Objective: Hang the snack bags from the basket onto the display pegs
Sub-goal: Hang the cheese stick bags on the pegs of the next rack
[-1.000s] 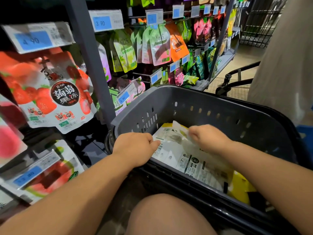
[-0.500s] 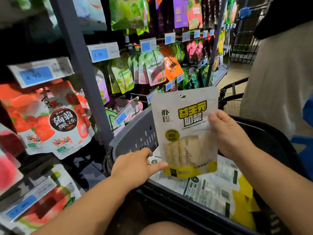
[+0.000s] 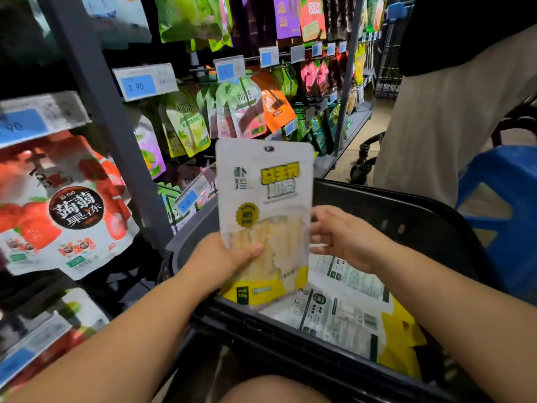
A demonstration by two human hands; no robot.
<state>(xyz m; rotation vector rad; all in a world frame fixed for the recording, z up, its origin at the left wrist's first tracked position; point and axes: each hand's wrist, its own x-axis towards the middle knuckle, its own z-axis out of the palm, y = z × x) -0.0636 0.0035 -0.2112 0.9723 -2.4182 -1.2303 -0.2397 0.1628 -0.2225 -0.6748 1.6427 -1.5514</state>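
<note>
Left hand (image 3: 220,257) is gripping the snack bag (image 3: 266,196) at its lower left edge, thumb pressing across the front, the other fingers hidden behind. Bag is standing upright above the basket (image 3: 386,210), hang hole at 12 o'clock, print facing the camera. Right hand (image 3: 340,237) is hovering at the bag's 3 o'clock, fingers spread and relaxed, holding nothing; whether they are touching the edge cannot be told. More bags (image 3: 343,309) are lying face down in the basket at 5 o'clock. Display pegs (image 3: 251,57) carrying pouches are showing at 12 o'clock; a strawberry pouch (image 3: 69,207) is hanging at 9 o'clock.
</note>
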